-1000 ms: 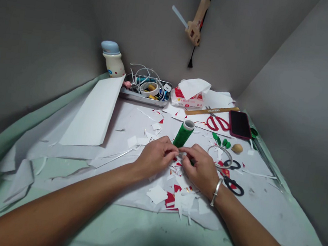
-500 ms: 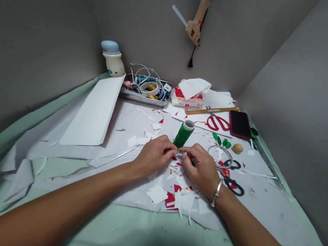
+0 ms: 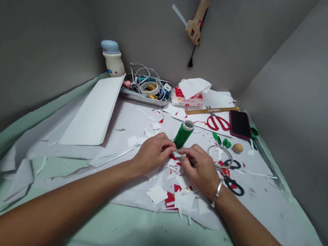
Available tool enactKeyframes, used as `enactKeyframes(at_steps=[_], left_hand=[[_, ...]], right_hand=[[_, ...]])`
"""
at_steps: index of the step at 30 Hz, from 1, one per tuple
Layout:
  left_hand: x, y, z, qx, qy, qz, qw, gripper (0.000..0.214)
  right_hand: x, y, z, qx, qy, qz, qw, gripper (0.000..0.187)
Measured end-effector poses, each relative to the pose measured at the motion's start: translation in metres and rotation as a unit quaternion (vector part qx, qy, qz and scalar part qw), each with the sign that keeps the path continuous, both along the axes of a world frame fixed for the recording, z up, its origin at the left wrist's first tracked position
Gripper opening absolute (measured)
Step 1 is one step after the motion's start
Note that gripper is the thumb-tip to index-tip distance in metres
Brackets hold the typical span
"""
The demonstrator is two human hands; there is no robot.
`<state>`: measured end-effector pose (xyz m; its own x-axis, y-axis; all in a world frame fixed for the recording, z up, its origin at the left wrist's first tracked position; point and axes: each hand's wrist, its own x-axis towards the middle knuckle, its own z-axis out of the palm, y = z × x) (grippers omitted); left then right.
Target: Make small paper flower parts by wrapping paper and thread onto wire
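Two bare forearms reach in from the near edge of a work surface covered in white paper (image 3: pixel 258 197). The left hand (image 3: pixel 152 153) and right hand (image 3: pixel 199 171) curl inward at the middle, fingertips meeting around a small pale piece (image 3: pixel 179 155). Both seem to pinch it, but it is too small and too hidden to identify. Just beyond stands an upright spool of green thread (image 3: pixel 184 134). Many white and red paper scraps (image 3: pixel 156 194) lie around and near the hands, showing that plenty of cutting is done; what remains cannot be told. Red-handled scissors (image 3: pixel 217 123) rest to the far right. Compared with a second ago, the left hand sits slightly farther away, and a red scrap (image 3: pixel 173 157) now shows between the hands. The spool and scissors are unmoved.
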<state>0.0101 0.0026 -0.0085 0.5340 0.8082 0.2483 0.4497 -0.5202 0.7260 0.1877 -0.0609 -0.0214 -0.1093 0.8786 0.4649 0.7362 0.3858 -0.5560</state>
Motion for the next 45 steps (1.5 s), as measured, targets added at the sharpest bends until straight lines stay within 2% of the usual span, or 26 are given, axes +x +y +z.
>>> enactKeyframes(at_steps=[7, 14, 18, 23, 29, 34, 39, 45], left_hand=[[0.0040, -0.0070, -0.0017, -0.011, -0.008, -0.033, 0.999, 0.019], [0.0013, -0.0021, 0.0006, 0.003, 0.009, -0.009, 1.000, 0.019], [0.0004, 0.0004, 0.0011, 0.002, 0.006, 0.002, 1.000, 0.019], [0.0018, -0.0027, 0.0000, -0.008, 0.001, -0.011, 1.000, 0.018], [0.0040, -0.0072, -0.0011, -0.011, -0.003, -0.032, 0.999, 0.019], [0.0022, -0.0038, 0.0013, 0.005, 0.009, -0.012, 1.000, 0.019], [0.0000, -0.0005, 0.0018, 0.009, 0.002, -0.002, 1.000, 0.019], [0.0023, -0.0048, -0.0007, -0.008, -0.010, -0.024, 1.000, 0.019]], right_hand=[[-0.0001, 0.0017, -0.0031, 0.008, -0.009, -0.016, 1.000, 0.026], [0.0005, 0.0016, -0.0033, -0.009, -0.046, 0.010, 0.999, 0.027], [0.0000, -0.0003, 0.0004, -0.009, -0.022, 0.014, 1.000, 0.027], [0.0001, 0.0002, 0.0004, 0.010, 0.005, -0.015, 1.000, 0.024], [0.0003, 0.0024, -0.0045, 0.016, -0.030, -0.012, 0.999, 0.026], [0.0003, 0.0011, -0.0029, -0.005, -0.070, 0.006, 0.997, 0.028], [-0.0002, -0.0010, 0.0014, -0.008, -0.032, 0.015, 0.999, 0.027], [0.0002, -0.0002, 0.0009, 0.007, 0.001, -0.020, 1.000, 0.024]])
